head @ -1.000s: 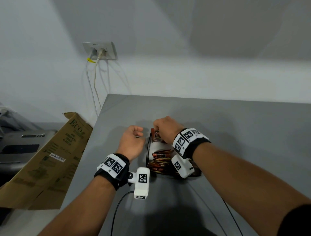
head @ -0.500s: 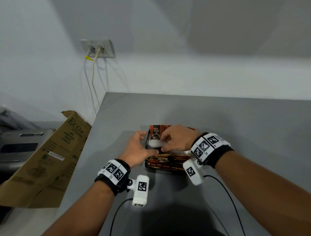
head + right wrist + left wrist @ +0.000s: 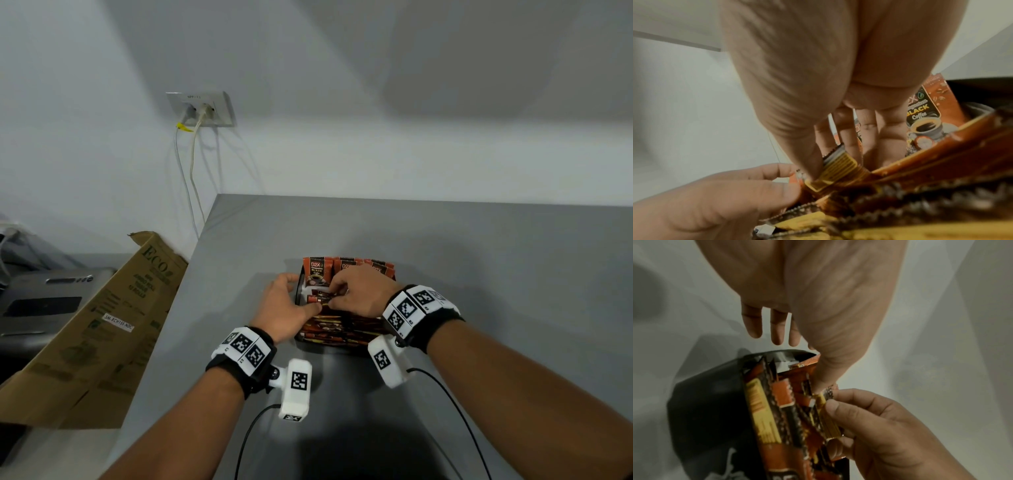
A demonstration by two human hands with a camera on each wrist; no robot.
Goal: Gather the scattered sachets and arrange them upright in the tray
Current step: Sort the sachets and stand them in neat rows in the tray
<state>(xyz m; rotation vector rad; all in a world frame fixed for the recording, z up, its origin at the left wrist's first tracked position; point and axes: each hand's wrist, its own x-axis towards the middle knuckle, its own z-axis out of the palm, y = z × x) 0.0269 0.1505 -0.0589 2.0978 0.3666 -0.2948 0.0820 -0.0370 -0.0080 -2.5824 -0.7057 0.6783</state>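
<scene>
A black tray on the grey table holds orange-brown coffee sachets. Some stand upright along its back wall; a packed row fills the front. My right hand is over the tray and pinches the yellow end of one sachet between thumb and fingers. My left hand lies at the tray's left side with its fingers straight outside the wall. Its thumb presses on the ends of the packed sachets. My hands hide the middle of the tray.
The grey table ends at a left edge beside the tray, with a wall behind. A cardboard box leans left of the table, beside a grey machine. Cables hang from a wall socket.
My right hand has come back from the tray's far left corner to its middle and taken hold of a sachet end. My left hand has uncurled and moved against the tray's left side.
</scene>
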